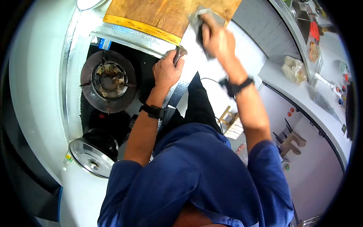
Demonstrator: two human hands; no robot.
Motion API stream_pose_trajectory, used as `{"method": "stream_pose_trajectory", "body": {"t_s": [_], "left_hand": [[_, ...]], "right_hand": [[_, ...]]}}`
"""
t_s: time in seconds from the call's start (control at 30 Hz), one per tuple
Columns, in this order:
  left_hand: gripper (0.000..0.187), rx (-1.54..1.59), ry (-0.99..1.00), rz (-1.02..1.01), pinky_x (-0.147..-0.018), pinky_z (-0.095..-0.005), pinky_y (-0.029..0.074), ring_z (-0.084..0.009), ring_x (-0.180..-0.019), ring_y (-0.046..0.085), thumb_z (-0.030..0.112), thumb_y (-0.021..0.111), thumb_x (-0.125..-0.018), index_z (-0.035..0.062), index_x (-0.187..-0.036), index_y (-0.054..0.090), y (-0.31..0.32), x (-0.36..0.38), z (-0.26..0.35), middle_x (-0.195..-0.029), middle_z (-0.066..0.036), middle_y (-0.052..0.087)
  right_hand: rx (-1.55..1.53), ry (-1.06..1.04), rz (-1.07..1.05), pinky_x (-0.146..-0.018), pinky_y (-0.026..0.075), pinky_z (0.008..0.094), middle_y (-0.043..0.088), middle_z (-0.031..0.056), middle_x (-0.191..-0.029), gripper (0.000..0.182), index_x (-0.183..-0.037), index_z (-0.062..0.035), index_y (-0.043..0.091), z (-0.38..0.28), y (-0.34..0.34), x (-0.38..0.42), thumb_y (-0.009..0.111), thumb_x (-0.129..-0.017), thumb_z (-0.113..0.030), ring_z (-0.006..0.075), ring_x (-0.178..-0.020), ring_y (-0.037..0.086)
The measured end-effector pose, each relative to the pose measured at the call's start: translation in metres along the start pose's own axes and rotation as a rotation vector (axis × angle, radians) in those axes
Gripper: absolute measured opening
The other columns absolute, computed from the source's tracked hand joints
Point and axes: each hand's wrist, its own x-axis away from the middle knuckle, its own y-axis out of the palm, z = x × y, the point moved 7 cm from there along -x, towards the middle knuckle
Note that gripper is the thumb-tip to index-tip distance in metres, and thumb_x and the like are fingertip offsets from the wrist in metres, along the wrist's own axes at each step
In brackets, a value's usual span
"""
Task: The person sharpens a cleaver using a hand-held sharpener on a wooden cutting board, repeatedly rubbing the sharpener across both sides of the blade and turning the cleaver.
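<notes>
My left hand (166, 72) is closed around the brown handle (179, 56) of what looks like a knife, at the corner of the wooden cutting board (151, 14). A pale, bright area past the handle may be its blade, but glare makes it hard to make out. My right hand (220, 39) is raised beside the board's right edge, fingers wrapped round a grey, flat piece (199, 23) with a crumpled, shiny look. Motion blurs this piece, so its kind cannot be told.
A gas burner (109, 81) lies left of my left hand, with a black pot (102, 142) and a glass lid (90, 159) below it. On the right runs a white counter (276, 75) with a plastic bag (295, 70). A wooden stool (228, 115) stands on the floor.
</notes>
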Motion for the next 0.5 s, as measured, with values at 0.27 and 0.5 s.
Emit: {"method": "stream_pose_trajectory", "body": {"t_s": [0.27, 0.5], "left_hand": [[0.036, -0.030, -0.030, -0.026, -0.085, -0.0509, 0.053, -0.0438, -0.096, 0.069, 0.043, 0.064, -0.095, 0.0167, -0.120, 0.068, 0.003, -0.005, -0.002, -0.100, -0.020, 0.073], [0.038, -0.052, -0.012, -0.019, -0.086, -0.0520, 0.053, -0.0442, -0.098, 0.069, 0.045, 0.063, -0.095, 0.0180, -0.122, 0.068, 0.003, 0.000, -0.006, -0.101, -0.021, 0.073]], "right_hand": [[-0.185, 0.030, 0.050, -0.059, 0.057, 0.0485, 0.071, 0.0227, -0.081, 0.038, -0.127, -0.0264, 0.068, -0.022, 0.001, 0.077, 0.066, -0.090, -0.017, 0.0397, -0.066, 0.071], [-0.034, 0.084, 0.172, -0.069, 0.058, 0.0539, 0.073, 0.0241, -0.086, 0.033, -0.126, -0.0203, 0.067, 0.019, -0.003, -0.028, 0.057, -0.096, -0.028, 0.0439, -0.077, 0.072]]}}
